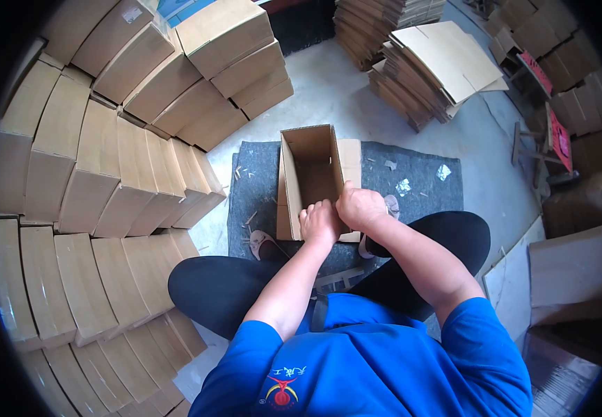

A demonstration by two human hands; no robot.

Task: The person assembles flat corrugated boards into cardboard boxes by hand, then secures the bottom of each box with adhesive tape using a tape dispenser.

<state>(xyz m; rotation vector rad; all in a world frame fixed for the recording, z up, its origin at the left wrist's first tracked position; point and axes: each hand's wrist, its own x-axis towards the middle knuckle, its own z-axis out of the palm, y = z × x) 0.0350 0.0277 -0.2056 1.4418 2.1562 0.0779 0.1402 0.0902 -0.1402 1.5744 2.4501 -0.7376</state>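
Observation:
An open cardboard box (307, 149) stands upright between my feet, its top facing me and its inside bare. Two of its flaps hang outward at the left and right sides. My left hand (319, 222) has its fingers curled over the box's near edge. At the near right corner, my right hand (360, 207) is closed on the right wall's edge, its knuckles up. Whether a small item is inside that right fist is hidden.
Under the box lies a grey mat (412, 177) with scraps on it. Stacked cardboard boxes (92, 163) wall the left side. Flattened cartons (447, 59) are piled ahead on the right. A red-topped stool (558, 137) stands at the far right.

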